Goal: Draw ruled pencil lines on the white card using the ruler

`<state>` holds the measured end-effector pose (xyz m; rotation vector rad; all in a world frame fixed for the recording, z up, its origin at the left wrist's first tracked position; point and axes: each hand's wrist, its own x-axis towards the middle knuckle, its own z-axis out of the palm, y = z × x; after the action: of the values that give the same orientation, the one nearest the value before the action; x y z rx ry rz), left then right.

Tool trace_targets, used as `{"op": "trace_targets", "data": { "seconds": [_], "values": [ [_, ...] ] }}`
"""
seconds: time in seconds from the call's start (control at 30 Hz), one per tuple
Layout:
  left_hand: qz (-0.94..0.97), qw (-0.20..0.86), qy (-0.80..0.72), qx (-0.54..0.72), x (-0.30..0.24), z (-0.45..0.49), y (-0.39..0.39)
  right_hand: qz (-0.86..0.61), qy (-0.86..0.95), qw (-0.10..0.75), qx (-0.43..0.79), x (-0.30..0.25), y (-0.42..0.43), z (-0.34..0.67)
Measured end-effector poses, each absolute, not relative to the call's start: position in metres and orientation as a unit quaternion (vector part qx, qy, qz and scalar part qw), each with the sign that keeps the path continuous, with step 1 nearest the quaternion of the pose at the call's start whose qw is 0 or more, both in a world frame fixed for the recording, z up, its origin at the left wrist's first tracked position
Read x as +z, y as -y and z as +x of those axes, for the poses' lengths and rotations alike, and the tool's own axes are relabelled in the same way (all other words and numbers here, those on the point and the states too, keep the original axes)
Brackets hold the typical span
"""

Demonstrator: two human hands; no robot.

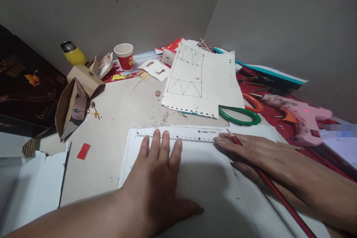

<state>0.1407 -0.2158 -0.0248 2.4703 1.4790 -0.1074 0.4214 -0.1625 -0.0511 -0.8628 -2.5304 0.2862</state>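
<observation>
My left hand [157, 173] lies flat and open on a white sheet of paper [206, 178], fingertips pressing the lower edge of a clear plastic ruler [192, 134]. My right hand [259, 156] rests at the ruler's right end, fingers closed on a red and black pencil [276, 191] whose tip touches the ruler's edge. The ruler lies across the top of the sheet.
Beyond the ruler lie a perforated sheet with a drawn truss [200, 78], green and orange scissors [242, 113] and a pink glue gun [301, 117]. At the back stand a red paper cup [124, 56], a yellow bottle [73, 54], cardboard pieces [75, 100] and wooden sticks [142, 77].
</observation>
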Motion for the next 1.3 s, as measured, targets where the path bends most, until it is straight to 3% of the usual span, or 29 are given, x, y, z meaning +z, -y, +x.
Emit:
{"op": "trace_targets", "data": {
  "seconds": [0.2, 0.4, 0.57, 0.77, 0.9, 1.03, 1.13, 1.2, 1.3],
  "values": [
    [0.819, 0.061, -0.57, 0.029, -0.01, 0.109, 0.175, -0.315, 0.922, 0.219, 0.054, -0.045, 0.148, 0.409],
    [0.821, 0.12, -0.553, 0.072, -0.014, 0.084, 0.148, -0.314, 0.925, 0.206, 0.063, -0.041, 0.127, 0.39],
    [0.819, 0.12, -0.55, 0.113, -0.009, 0.084, 0.149, -0.339, 0.901, 0.258, 0.086, -0.032, 0.127, 0.386],
    [0.734, 0.345, -0.57, 0.134, 0.019, 0.084, 0.159, -0.442, 0.766, 0.301, 0.357, -0.014, 0.137, 0.388],
    [0.71, 0.437, -0.541, 0.11, 0.03, 0.082, 0.163, -0.475, 0.647, 0.312, 0.509, -0.013, 0.145, 0.39],
    [0.697, 0.493, -0.514, 0.079, 0.03, 0.082, 0.17, -0.468, 0.53, 0.418, 0.57, -0.01, 0.145, 0.389],
    [0.641, 0.527, -0.535, 0.159, 0.026, 0.093, 0.175, -0.44, 0.457, 0.495, 0.593, -0.004, 0.144, 0.38],
    [0.59, 0.535, -0.555, 0.238, 0.021, 0.105, 0.179, -0.429, 0.438, 0.505, 0.607, -0.003, 0.149, 0.368],
    [0.541, 0.574, -0.544, 0.287, 0.014, 0.125, 0.189, -0.417, 0.468, 0.439, 0.644, -0.006, 0.16, 0.348]
  ]
}}
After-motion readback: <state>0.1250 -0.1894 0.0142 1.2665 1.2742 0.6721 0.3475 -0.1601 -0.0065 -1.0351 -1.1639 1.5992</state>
